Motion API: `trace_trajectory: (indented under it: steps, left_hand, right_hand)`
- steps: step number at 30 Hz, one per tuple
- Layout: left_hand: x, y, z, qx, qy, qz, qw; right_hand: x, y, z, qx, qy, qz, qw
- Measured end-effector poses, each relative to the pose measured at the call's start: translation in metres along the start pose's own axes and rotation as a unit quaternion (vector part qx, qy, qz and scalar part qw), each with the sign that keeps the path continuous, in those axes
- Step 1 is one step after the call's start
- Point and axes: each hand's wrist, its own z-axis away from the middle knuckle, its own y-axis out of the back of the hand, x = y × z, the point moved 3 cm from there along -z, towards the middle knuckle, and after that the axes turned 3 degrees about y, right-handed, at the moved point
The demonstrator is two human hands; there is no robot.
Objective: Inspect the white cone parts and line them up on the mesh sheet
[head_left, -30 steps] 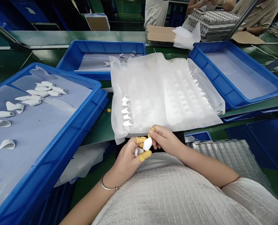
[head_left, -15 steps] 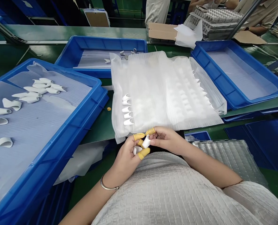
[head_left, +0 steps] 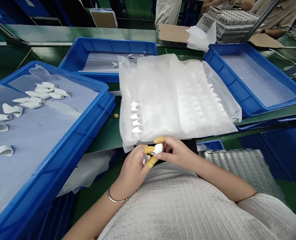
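Observation:
A small white curved piece (head_left: 157, 149) is pinched between both hands near my lap. My left hand (head_left: 136, 164), with yellow finger covers, is closed on its left side and also has a second white piece (head_left: 146, 159) tucked in its fingers. From the right, my right hand (head_left: 174, 151) holds the first piece between thumb and fingers; one fingertip wears a yellow cover. Just beyond the hands, a white sheet (head_left: 157, 93) lies over rows of pieces, and several white pieces (head_left: 137, 122) show at its left edge.
At the left, a blue tray (head_left: 88, 110) holds several loose white pieces. Another blue tray (head_left: 95, 77) stands behind the sheet, and a third (head_left: 250, 86) at the right. Stacked grey trays (head_left: 227, 25) stand at the back near a person's arms.
The white piece between my hands has turned from upright to lying more sideways, its opening now facing lower left. My right fingers have shifted slightly around it.

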Motion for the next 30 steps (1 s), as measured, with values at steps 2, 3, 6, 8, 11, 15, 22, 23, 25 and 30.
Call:
trace_trajectory:
  steps: [2,3,6,8,11,15,22,23,25,30]
  left_hand:
    - [-0.001,-0.001,0.000,-0.009,-0.012,-0.044,0.999]
    - [-0.002,-0.002,0.000,-0.010,-0.017,-0.066,0.998]
    - [-0.004,-0.003,0.001,-0.005,-0.041,-0.110,0.993]
    - [-0.004,-0.003,0.002,-0.003,-0.057,-0.114,0.992]
    - [-0.005,-0.004,0.004,-0.019,-0.064,-0.087,0.994]
    - [-0.006,-0.004,0.004,-0.005,-0.058,-0.056,0.997]
    - [-0.006,-0.002,0.003,0.011,-0.011,-0.023,1.000]
    - [-0.006,-0.001,0.003,0.012,0.008,-0.007,1.000]
    - [-0.007,-0.001,0.002,0.013,0.042,0.028,0.999]
    - [-0.009,-0.001,0.003,0.009,0.069,0.070,0.995]
  right_hand:
    - [-0.004,-0.002,-0.001,0.016,0.019,0.053,0.998]
    - [-0.006,-0.003,-0.001,0.024,0.030,0.069,0.997]
    - [-0.009,-0.004,-0.003,0.039,0.043,0.052,0.997]
    - [-0.008,-0.003,-0.004,0.039,0.037,0.005,0.999]
    - [-0.002,0.000,-0.006,0.032,-0.012,-0.089,0.995]
    - [0.006,0.004,-0.005,0.040,-0.066,-0.137,0.988]
    - [0.005,0.002,-0.002,-0.030,-0.030,-0.110,0.993]
    - [0.003,0.003,-0.002,-0.021,-0.015,-0.088,0.996]
    - [-0.002,0.006,-0.001,0.001,0.033,-0.006,0.999]
    - [-0.011,0.008,0.003,0.013,0.146,0.124,0.981]
